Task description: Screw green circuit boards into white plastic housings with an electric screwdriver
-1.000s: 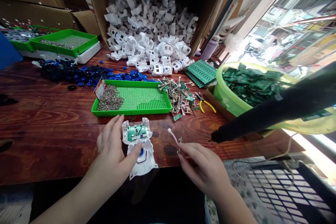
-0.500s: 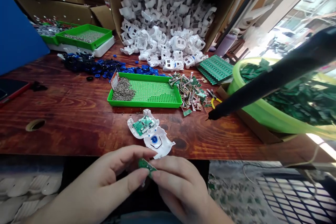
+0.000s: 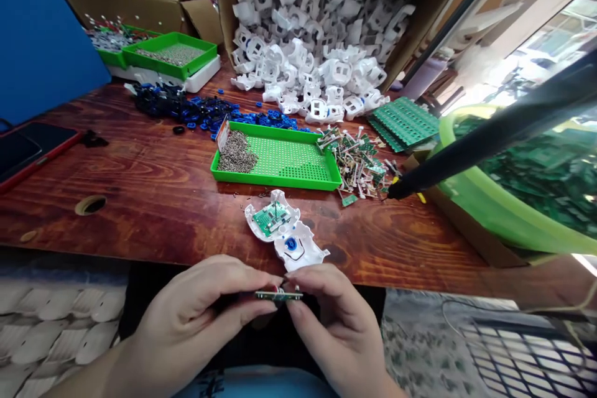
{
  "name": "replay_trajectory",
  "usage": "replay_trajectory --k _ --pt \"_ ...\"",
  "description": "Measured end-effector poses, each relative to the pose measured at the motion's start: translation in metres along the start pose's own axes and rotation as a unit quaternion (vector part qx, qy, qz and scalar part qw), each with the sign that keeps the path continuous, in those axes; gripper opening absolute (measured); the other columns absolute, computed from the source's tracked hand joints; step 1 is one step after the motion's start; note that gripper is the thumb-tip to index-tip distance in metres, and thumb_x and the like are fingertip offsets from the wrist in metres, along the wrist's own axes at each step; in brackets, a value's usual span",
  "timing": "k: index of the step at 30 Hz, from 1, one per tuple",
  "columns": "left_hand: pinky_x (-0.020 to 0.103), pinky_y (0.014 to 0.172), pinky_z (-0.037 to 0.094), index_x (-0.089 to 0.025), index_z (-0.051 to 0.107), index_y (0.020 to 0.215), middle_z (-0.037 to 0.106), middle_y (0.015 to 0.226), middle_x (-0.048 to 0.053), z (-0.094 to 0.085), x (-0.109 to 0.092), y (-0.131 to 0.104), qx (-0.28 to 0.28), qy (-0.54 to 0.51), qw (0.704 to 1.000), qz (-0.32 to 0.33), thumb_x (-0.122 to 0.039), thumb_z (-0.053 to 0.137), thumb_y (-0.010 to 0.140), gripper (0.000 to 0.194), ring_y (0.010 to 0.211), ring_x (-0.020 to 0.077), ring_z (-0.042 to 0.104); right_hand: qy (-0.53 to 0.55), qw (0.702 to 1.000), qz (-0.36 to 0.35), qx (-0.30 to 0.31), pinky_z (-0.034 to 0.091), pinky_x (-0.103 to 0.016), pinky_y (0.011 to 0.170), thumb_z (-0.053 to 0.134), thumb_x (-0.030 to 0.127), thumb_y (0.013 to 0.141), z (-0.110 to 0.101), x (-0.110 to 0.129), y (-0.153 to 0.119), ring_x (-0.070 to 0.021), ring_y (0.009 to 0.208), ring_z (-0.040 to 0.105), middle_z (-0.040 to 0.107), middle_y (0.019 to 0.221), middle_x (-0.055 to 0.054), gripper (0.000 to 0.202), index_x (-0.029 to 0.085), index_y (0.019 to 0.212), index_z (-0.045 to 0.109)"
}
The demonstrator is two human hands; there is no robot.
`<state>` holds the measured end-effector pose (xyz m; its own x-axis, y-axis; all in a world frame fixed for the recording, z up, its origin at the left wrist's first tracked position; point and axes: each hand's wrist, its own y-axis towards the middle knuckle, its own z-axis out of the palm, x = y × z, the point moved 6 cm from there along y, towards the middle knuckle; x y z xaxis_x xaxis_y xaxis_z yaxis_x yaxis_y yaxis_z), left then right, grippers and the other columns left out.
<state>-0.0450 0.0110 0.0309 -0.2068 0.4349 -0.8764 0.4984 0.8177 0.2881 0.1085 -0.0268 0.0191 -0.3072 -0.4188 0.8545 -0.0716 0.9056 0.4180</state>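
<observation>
A small green circuit board [image 3: 278,295] is held nearly edge-on at the table's front edge, with small parts on its upper side. My left hand [image 3: 205,305] pinches its left end between thumb and fingers. The right end is gripped by my right hand [image 3: 333,317] in the same way. Just beyond the hands lies an opened white shell: one half [image 3: 256,233] holds a green board [image 3: 270,219], and the other half [image 3: 310,255] has a blue round part [image 3: 291,244] and a dark curved wire.
A green tray [image 3: 275,183] of small screws stands mid-table, with a pile of small boards [image 3: 359,161] at its right. White shells [image 3: 303,56] fill a carton behind. A dark rod-like tool [image 3: 466,143] juts in from the right, over a yellow-green basket [image 3: 489,205].
The board in my hands has turned from showing its green face to nearly edge-on. My right hand's fingers have shifted around its right end. The camera view has moved, shifting the scene rightward.
</observation>
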Motion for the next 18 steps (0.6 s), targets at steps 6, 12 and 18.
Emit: replay_trajectory --k 6,12,18 --pt "0.008 0.072 0.049 -0.022 0.056 0.104 0.053 0.091 -0.002 -0.011 -0.013 0.0 -0.025 0.062 0.992 0.104 -0.007 0.06 0.078 0.03 0.083 0.0059 0.057 -0.064 0.995 -0.067 0.023 0.05 -0.015 0.073 0.055 0.003 0.075 0.001 0.012 0.002 -0.0048 0.082 0.056 0.058 0.086 -0.001 0.035 0.019 0.106 0.049" --pt "0.009 0.071 0.05 -0.022 0.057 0.098 0.057 0.083 -0.002 -0.013 -0.018 -0.001 -0.026 0.049 0.991 0.123 -0.006 0.056 0.08 0.024 0.077 0.0062 0.06 -0.115 0.987 -0.094 0.055 0.049 -0.01 0.07 0.055 0.002 0.075 0.003 0.02 0.007 -0.0021 0.078 0.057 0.06 0.083 0.0 0.028 0.016 0.099 0.052" --pt "0.012 0.062 0.049 -0.022 0.062 0.089 0.056 0.077 -0.002 -0.014 -0.007 -0.001 -0.023 -0.013 0.997 0.067 -0.006 0.061 0.077 0.02 0.069 0.0067 0.059 -0.13 0.984 -0.098 0.065 0.049 -0.01 0.078 0.054 0.003 0.076 0.005 0.019 0.009 -0.0029 0.087 0.057 0.059 0.09 -0.002 0.03 0.015 0.103 0.05"
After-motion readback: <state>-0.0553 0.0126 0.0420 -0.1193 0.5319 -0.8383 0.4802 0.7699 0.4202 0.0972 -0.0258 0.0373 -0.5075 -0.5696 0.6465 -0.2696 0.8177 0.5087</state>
